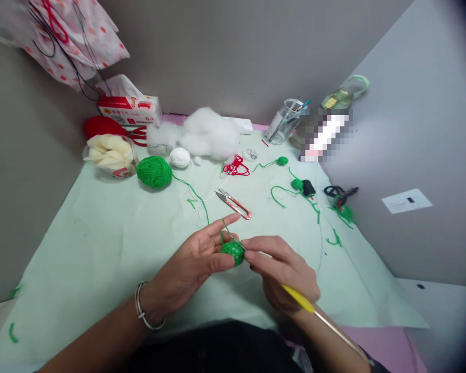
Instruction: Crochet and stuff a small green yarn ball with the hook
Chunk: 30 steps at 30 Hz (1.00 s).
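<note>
Between thumb and fingers, my left hand (202, 259) grips a small green crochet piece (233, 253) at the middle front of the table. Green yarn loops over its raised index finger and runs back to a green yarn ball (154, 172). My right hand (281, 269) is closed around a crochet hook (298, 298) with a yellow handle. The hook's thin metal tip meets the piece's upper right edge, where the fingers partly hide it. Just beyond the hands lie thread snips (234, 203) with copper-coloured handles.
White stuffing (209, 133) is heaped at the back, beside a white yarn ball (179, 158) and tangled red yarn (236, 167). At back left stand a tissue box (130, 110) and a tub (111, 155). A clear cup (283, 124), small green pieces (297, 184) and black scissors (339, 194) are rightward.
</note>
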{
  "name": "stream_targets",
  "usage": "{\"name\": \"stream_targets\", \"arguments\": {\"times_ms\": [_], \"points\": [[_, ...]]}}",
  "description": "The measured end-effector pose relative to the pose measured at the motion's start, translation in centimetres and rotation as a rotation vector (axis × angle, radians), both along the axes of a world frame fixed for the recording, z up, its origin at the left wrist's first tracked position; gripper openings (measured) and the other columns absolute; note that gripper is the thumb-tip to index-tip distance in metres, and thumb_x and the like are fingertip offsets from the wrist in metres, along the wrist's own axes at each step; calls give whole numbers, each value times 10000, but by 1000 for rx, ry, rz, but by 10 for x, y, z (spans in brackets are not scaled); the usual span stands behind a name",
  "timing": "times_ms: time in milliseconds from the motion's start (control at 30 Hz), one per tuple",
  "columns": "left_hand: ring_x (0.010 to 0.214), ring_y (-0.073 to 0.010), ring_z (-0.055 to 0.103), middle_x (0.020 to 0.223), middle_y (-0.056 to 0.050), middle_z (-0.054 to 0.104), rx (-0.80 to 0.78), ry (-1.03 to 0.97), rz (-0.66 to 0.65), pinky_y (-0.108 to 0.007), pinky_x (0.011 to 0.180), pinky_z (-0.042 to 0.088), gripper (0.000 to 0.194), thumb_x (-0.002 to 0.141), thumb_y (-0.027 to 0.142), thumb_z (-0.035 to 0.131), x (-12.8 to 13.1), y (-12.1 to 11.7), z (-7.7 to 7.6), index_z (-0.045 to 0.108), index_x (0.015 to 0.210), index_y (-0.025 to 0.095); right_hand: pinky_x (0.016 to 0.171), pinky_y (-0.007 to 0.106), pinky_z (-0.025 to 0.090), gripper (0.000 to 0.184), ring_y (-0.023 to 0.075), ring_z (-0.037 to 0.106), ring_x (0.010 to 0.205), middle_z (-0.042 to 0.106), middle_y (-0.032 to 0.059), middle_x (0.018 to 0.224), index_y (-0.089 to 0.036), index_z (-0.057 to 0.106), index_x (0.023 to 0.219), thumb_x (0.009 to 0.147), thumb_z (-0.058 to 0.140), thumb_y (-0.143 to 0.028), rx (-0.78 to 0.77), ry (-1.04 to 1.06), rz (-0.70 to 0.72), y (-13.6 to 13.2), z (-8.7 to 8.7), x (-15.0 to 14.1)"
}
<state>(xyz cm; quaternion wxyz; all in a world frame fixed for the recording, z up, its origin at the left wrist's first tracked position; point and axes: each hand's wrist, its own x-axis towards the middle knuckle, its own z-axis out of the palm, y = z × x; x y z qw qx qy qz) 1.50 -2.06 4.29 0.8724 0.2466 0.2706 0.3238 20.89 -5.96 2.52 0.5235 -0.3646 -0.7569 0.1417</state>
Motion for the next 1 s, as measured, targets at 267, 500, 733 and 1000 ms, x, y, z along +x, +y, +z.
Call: {"name": "stream_targets", "arguments": {"times_ms": [267, 500, 733, 1000], "points": [[863, -109, 515, 993, 17, 539, 68, 89, 15, -238, 785, 425, 784, 675, 166, 904, -7, 4, -6, 625, 1389, 330, 737, 383, 651, 328, 239, 767, 955, 802, 85, 1086, -281, 747, 1227, 967, 622, -126, -207, 187, 97, 0, 9, 5], [896, -163, 589, 1003, -11, 560, 101, 16, -127, -317, 858, 419, 573, 792, 311, 817, -13, 11, -10, 673, 1346, 283, 704, 324, 626, 199, 175, 743, 765, 787, 51, 906, -249, 786, 1083, 984, 627, -185, -472, 517, 137, 5, 10, 5], [950, -173, 609, 997, -16, 572, 181, -1, -187, -306, 890, 418, 504, 864, 340, 759, -20, 12, -16, 668, 1356, 282, 615, 264, 607, 118, 145, 732, 643, 773, 44, 818, -227, 818, 952, 938, 709, -269, -710, 774, 151, 7, 16, 3], [959, -182, 662, 1062, -12, 556, 169, 16, -207, -316, 902, 443, 450, 889, 307, 717, -22, 13, -18, 683, 1338, 306, 591, 232, 588, 109, 130, 718, 617, 769, 31, 792, -220, 817, 900, 908, 743, -300, -824, 819, 127, 9, 20, 7]]}}
